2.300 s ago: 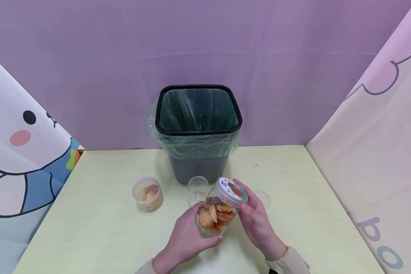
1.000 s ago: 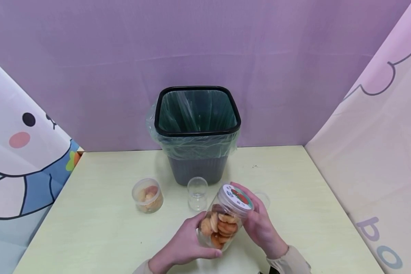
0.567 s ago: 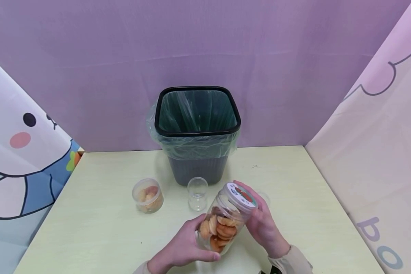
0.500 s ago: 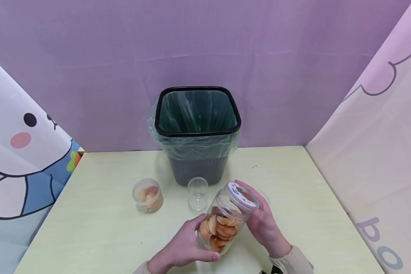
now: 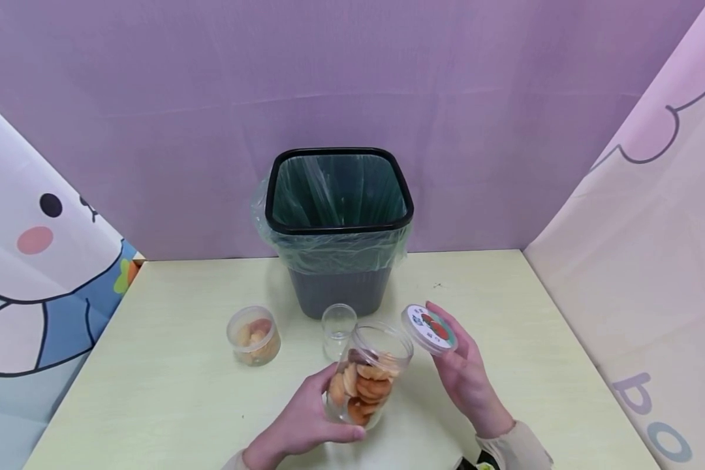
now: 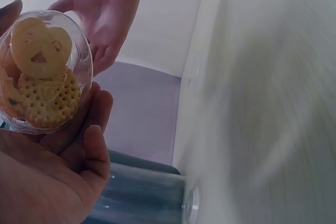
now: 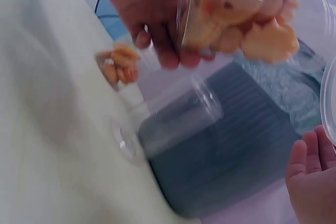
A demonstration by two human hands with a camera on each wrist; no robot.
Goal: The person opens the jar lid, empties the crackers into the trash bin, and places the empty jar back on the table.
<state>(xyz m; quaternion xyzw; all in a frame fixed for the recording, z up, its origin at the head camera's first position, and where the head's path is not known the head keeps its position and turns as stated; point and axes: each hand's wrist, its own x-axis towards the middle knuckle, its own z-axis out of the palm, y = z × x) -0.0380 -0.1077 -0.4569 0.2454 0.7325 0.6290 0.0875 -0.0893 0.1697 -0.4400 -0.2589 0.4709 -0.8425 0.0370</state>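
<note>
- Near the table's [image 5: 170, 391] front edge, an uncapped jar [image 5: 364, 372] of biscuits [image 5: 361, 388] is gripped by the left hand [image 5: 305, 424].
- Its lid [image 5: 429, 328] is pinched by the right hand [image 5: 467, 378].
- Behind: a small empty jar [image 5: 337, 326], a biscuit tub [image 5: 254, 335], a lined bin [image 5: 339, 222].

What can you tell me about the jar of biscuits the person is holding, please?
The jar is clear plastic by its look, round, and roughly half full of pale golden, patterned biscuits. Its mouth is open, since the lid, white with a red picture, is off and held by the right hand beside it. The left hand grips the jar's lower part, holding it tilted above the table, mouth leaning away towards the bin.
</note>
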